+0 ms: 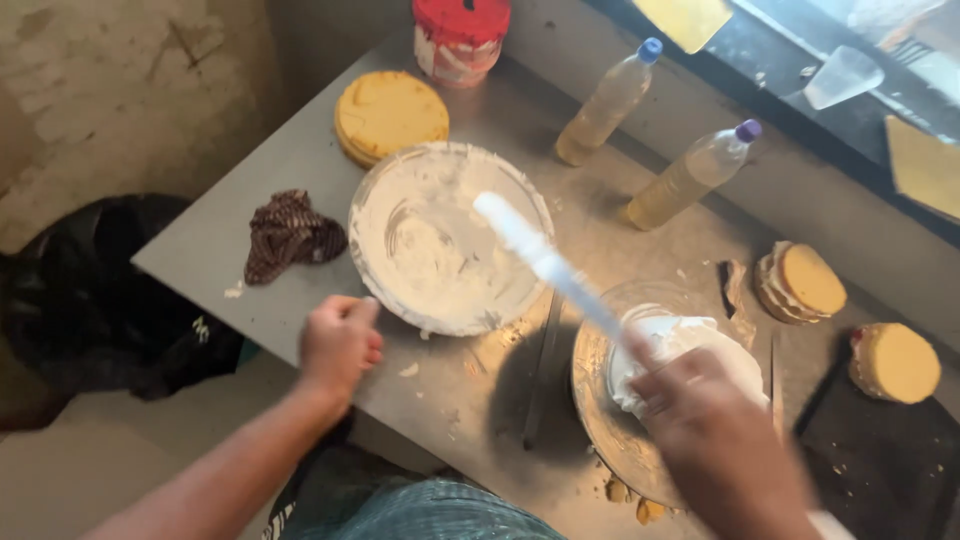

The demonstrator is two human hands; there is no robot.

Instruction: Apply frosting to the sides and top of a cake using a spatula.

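My right hand (715, 425) grips a long cream-coated spatula (545, 262) whose blade reaches up over the rim of a wide metal bowl (372, 200) smeared with white cream. Under this hand sits a white-frosted cake (680, 345) on a round metal turntable (592, 385). My left hand (340, 343) is closed into a loose fist at the bowl's near edge, touching its rim. Both hands are blurred.
A stack of yellow sponge rounds (390, 115), a red-lidded tub (460, 35), two bottles of yellowish liquid (608, 103) (692, 176), a crumpled brown cloth (290, 233), small layered cakes (800, 283) (895, 362) and a long knife (540, 370) lie on the steel table (250, 270).
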